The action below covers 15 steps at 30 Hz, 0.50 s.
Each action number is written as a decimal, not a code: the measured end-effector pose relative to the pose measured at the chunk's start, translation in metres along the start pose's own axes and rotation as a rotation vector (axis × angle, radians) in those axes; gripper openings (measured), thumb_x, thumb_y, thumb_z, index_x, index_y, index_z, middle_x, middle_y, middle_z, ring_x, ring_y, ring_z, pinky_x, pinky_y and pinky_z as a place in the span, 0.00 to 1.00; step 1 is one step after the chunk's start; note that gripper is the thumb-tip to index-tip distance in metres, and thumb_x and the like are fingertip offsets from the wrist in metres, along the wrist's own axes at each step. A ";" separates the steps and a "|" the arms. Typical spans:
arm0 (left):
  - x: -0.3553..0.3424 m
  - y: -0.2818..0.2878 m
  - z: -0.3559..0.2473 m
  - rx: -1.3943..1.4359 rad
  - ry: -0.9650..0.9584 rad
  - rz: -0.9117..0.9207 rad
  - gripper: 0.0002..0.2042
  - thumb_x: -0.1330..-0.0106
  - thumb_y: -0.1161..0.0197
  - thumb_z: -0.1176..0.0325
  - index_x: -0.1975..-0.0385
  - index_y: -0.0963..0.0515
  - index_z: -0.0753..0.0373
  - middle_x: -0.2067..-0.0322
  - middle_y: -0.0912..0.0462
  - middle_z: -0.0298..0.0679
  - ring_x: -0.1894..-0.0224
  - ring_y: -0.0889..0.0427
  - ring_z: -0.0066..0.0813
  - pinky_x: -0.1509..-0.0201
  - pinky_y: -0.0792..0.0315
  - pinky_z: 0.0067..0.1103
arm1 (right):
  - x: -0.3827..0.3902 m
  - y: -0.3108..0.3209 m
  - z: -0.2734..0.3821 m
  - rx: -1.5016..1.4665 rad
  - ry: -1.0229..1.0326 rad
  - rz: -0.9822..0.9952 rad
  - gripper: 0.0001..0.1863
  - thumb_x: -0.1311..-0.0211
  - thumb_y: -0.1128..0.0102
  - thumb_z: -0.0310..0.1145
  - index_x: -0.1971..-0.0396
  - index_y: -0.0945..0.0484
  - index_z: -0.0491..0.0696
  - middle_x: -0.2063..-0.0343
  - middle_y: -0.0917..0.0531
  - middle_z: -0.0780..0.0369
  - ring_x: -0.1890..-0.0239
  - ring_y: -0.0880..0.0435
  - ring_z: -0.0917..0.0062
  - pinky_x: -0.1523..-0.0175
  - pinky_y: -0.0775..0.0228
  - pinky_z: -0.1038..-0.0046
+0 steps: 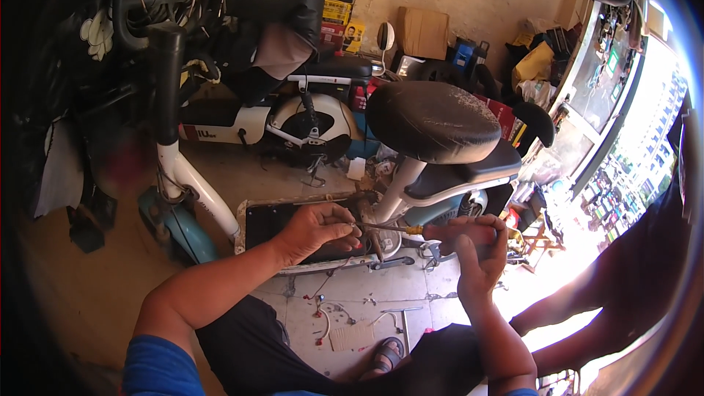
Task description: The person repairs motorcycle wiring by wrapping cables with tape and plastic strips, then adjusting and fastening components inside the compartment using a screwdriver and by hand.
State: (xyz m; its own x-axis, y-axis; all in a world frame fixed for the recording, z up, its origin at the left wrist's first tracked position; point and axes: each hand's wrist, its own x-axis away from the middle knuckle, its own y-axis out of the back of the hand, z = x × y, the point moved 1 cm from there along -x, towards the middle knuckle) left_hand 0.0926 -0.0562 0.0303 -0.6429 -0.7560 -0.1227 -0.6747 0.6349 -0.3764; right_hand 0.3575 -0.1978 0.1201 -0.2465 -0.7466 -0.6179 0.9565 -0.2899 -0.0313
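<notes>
Both forearms reach over the knees: the right hand (477,246) grips a red-handled screwdriver (411,229), and the left hand (315,229) pinches its shaft near the tip, just beside the scooter footboard (258,226). Stiff, light and thin, the tool probably slips unless held by its thick handle.

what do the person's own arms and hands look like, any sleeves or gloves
Both hands are bare: no gloves on the left hand or the right hand. The forearms are uncovered too. Short blue sleeves end at the upper arms. No watch, rings or bands are visible.
</notes>
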 end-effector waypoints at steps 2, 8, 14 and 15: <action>-0.001 -0.002 0.000 -0.004 0.000 -0.002 0.07 0.26 0.36 0.74 0.52 0.21 0.65 0.56 0.11 0.48 0.54 0.09 0.38 0.50 0.13 0.31 | 0.000 0.002 -0.002 -0.011 0.007 -0.005 0.20 0.32 0.40 0.23 0.44 0.35 0.44 0.52 0.18 0.53 0.61 0.15 0.73 0.56 0.21 0.71; -0.004 -0.003 0.002 -0.022 0.007 -0.009 0.06 0.26 0.36 0.74 0.52 0.21 0.66 0.56 0.11 0.49 0.55 0.09 0.37 0.51 0.13 0.31 | -0.002 0.011 -0.005 -0.066 -0.006 0.085 0.20 0.28 0.40 0.23 0.43 0.37 0.44 0.49 0.18 0.53 0.53 0.14 0.71 0.51 0.18 0.71; -0.008 -0.002 0.004 -0.011 0.017 -0.015 0.07 0.25 0.36 0.73 0.52 0.21 0.66 0.57 0.11 0.49 0.56 0.09 0.37 0.52 0.13 0.31 | -0.002 0.011 -0.007 -0.058 -0.014 0.079 0.20 0.28 0.39 0.23 0.43 0.37 0.44 0.50 0.18 0.53 0.54 0.14 0.70 0.51 0.19 0.71; -0.008 -0.003 0.004 -0.007 0.021 -0.018 0.07 0.25 0.36 0.73 0.52 0.21 0.66 0.57 0.11 0.49 0.56 0.09 0.38 0.52 0.12 0.31 | -0.002 0.011 -0.008 -0.058 -0.015 0.079 0.20 0.28 0.39 0.23 0.43 0.37 0.44 0.50 0.18 0.53 0.54 0.14 0.70 0.51 0.19 0.71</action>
State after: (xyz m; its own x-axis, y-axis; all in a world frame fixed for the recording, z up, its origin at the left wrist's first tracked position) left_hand 0.1010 -0.0520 0.0291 -0.6378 -0.7642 -0.0965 -0.6890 0.6220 -0.3720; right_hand 0.3703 -0.1947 0.1151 -0.1717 -0.7749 -0.6083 0.9804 -0.1947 -0.0287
